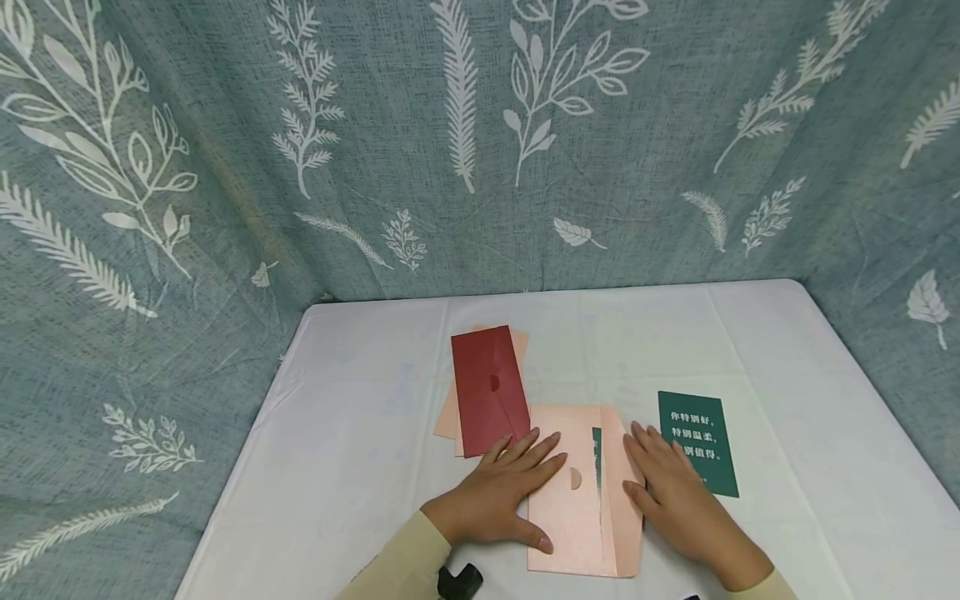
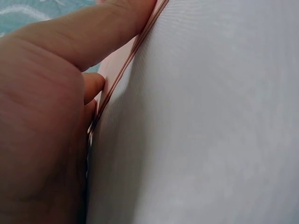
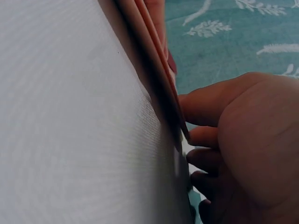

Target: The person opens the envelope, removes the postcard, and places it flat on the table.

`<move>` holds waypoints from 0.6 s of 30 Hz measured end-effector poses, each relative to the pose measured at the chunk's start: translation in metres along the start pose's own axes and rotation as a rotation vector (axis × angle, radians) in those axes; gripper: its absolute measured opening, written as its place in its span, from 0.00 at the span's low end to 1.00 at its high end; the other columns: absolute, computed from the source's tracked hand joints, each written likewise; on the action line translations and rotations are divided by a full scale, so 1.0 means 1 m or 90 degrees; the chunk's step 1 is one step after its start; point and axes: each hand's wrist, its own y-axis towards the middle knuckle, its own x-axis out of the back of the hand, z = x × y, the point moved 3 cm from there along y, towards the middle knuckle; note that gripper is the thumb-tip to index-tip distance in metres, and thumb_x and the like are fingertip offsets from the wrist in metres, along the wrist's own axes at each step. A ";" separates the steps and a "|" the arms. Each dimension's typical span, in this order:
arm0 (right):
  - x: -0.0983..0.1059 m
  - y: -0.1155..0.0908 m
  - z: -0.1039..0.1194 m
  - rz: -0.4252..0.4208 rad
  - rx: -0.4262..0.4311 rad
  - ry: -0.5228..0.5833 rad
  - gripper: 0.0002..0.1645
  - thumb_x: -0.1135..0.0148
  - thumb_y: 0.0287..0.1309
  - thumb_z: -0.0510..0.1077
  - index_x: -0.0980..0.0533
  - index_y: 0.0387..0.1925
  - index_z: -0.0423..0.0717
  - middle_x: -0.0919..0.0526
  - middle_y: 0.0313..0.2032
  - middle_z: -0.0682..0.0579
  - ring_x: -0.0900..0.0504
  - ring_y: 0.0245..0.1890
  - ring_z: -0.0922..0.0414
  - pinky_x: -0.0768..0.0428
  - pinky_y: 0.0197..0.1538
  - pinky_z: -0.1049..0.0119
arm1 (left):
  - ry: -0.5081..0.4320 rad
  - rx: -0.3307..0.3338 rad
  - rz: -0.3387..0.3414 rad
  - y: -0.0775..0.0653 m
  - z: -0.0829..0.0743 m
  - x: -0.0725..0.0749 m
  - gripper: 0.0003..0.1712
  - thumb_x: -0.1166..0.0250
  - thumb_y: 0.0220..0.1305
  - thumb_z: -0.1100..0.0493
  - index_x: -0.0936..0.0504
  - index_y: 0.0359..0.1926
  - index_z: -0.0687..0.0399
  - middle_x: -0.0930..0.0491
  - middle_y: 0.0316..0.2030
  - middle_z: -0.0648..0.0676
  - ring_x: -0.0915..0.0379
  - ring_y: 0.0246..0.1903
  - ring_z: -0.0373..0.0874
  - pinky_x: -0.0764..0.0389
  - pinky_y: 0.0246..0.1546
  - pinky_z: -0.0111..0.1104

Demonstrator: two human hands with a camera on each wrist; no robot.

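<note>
Found flat near the front of the white-covered table (image 1: 360, 417): one pale pink envelope (image 1: 581, 521), with flap (image 1: 624, 525) turned out to the right and half-round notch (image 1: 575, 478) exposed; visible at its mouth, a narrow strip of dark green card (image 1: 597, 458) with white characters; noted on the envelope's left part: left hand (image 1: 498, 493), wide open, fingers spread, palm side down, in pressing contact only; noted at the flap's outer edge: right hand (image 1: 677, 497), open, fingers extended and close together, index finger and thumb touching the flap without a closed grip; partly behind the right hand, to the right: a green lettered card (image 1: 697, 417), lying face up; beyond the left hand: a dark red envelope (image 1: 489, 392), closed, resting across further pale pink stationery (image 1: 447, 418); at the rear: a blue-green leaf-print curtain (image 1: 517, 229)
</note>
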 end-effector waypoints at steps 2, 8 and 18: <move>0.000 0.000 0.000 0.005 -0.002 0.001 0.38 0.33 0.75 0.42 0.33 0.78 0.30 0.39 0.81 0.34 0.47 0.81 0.32 0.49 0.76 0.29 | -0.001 0.001 -0.002 0.000 0.000 0.000 0.67 0.24 0.60 0.26 0.47 0.89 0.43 0.60 0.88 0.44 0.72 0.85 0.45 0.62 0.80 0.55; -0.002 0.000 -0.001 0.005 -0.001 -0.004 0.38 0.33 0.75 0.42 0.32 0.77 0.29 0.39 0.81 0.34 0.46 0.81 0.32 0.47 0.75 0.28 | -0.016 0.001 -0.007 0.000 -0.002 0.002 0.66 0.24 0.60 0.27 0.45 0.89 0.44 0.59 0.88 0.44 0.70 0.85 0.47 0.62 0.80 0.56; -0.003 0.001 -0.002 0.003 -0.006 -0.007 0.38 0.32 0.74 0.42 0.31 0.77 0.28 0.39 0.81 0.34 0.47 0.82 0.32 0.49 0.77 0.30 | -0.005 0.013 -0.047 0.001 -0.011 0.000 0.52 0.30 0.69 0.33 0.37 0.86 0.44 0.54 0.87 0.47 0.65 0.85 0.49 0.58 0.80 0.59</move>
